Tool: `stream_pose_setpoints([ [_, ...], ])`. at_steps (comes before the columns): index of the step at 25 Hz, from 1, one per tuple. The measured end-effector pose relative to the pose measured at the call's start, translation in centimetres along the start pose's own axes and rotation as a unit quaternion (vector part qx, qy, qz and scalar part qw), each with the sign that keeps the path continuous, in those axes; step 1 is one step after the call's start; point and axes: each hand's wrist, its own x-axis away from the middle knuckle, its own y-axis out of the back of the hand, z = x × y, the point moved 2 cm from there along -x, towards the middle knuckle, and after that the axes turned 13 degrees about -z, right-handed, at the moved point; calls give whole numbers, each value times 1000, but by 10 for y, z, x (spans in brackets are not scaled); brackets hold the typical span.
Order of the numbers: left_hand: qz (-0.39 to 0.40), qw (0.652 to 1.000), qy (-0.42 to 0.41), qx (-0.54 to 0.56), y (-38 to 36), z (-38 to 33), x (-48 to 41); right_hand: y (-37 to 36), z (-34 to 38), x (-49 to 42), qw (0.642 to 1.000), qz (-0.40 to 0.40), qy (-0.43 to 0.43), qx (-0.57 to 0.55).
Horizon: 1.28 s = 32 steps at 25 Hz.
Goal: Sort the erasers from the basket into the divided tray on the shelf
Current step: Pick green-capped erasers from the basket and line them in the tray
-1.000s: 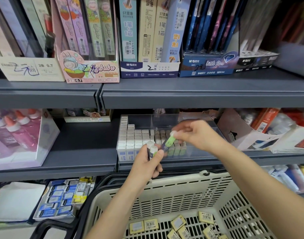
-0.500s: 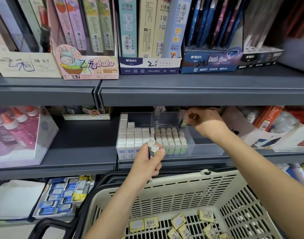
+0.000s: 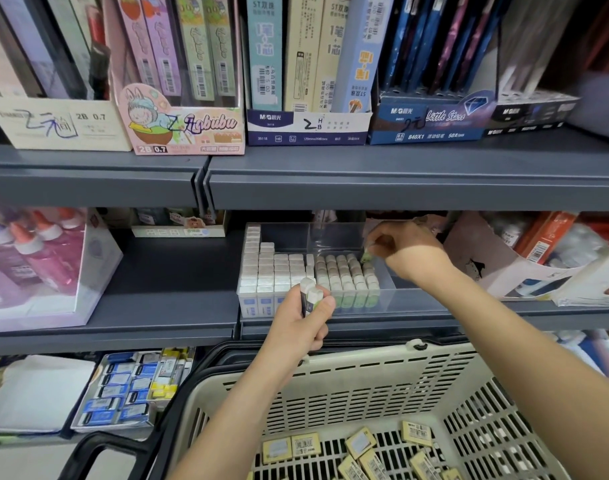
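At the bottom of the frame, a beige slotted plastic basket with a black handle (image 3: 334, 386) holds a scatter of flat erasers in yellow paper sleeves (image 3: 305, 445) on its floor. Just above the basket's far rim, at centre frame, the left hand (image 3: 301, 323) is curled around two upright stick erasers with white tips (image 3: 310, 295), thumb against their side, in front of the tray's near wall. Behind it, on the grey metal shelf (image 3: 175, 275), sits the clear plastic divided tray (image 3: 334, 237). Its left compartment is packed with white erasers in blue sleeves (image 3: 272, 271), and the next one holds rows of white-tipped erasers in green sleeves (image 3: 344, 275). Right of centre, the right hand (image 3: 405, 249) reaches over the tray's back right part. Its fingertips pinch a small green-sleeved eraser (image 3: 365, 256) at the far right end of those rows; whether it touches them cannot be told. Across the top of the frame, the upper shelf carries cardboard display boxes of pencil leads (image 3: 185, 123).
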Motion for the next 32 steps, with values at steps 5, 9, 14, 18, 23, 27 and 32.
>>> stream_pose_setpoints([
  [5, 10, 1000, 22, 7, 0, -3, 2, -23, -2, 6, 999, 24, -7, 28],
  [9, 5, 997, 56, 62, -2, -8, 4, -23, -2, -1, 996, 63, -4, 69],
  [14, -13, 997, 54, 50, -4, -10, 5, -5, 17, 26, 997, 21, 50, -58],
  [18, -2, 998, 43, 42, -4, -9, 6, -3, 41, 65, 973, 73, 108, -193],
  [23, 29, 999, 31, 12, -4, -9, 9, -7, 39, 83, 967, 91, 63, -231],
  [27, 7, 1000, 26, 12, -5, -9, 10, 16, 17, 72, 960, 59, 1, -272],
  [32, 3, 1000, 23, -7, -5, -10, 10, 49, -17, 46, 989, -71, -21, -128],
])
